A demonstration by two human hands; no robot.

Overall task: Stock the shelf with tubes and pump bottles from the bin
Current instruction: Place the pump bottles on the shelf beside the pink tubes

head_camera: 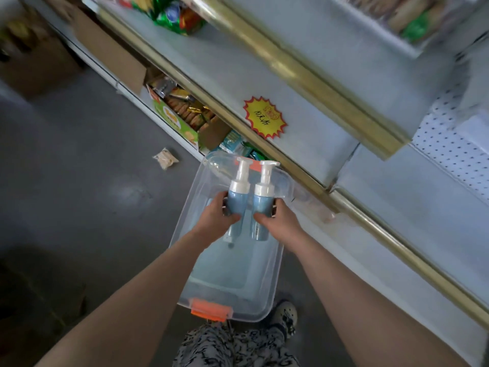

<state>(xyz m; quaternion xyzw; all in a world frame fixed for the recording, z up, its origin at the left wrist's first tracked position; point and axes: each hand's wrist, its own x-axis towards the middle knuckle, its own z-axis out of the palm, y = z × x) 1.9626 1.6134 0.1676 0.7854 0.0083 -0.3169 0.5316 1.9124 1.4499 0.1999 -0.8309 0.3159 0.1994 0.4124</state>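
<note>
I hold two blue pump bottles with white pump heads above a clear plastic bin (275, 284) that stands on the floor. My left hand (215, 221) is shut on the left pump bottle (237, 201). My right hand (277, 222) is shut on the right pump bottle (262, 205). The two bottles are side by side, nearly touching, pump heads pointing away from me. The bin has orange latches and looks bare inside. The pale grey shelf (304, 83) with a brass-coloured front rail runs diagonally at the right, and its near board is bare.
A yellow starburst price tag (264, 117) sticks on the shelf. Snack boxes and packets (185, 112) fill the lower shelf at the left. A small packet (166, 158) lies on the grey floor. Cardboard boxes (39, 62) stand at the far left. My shoe (284, 315) is beside the bin.
</note>
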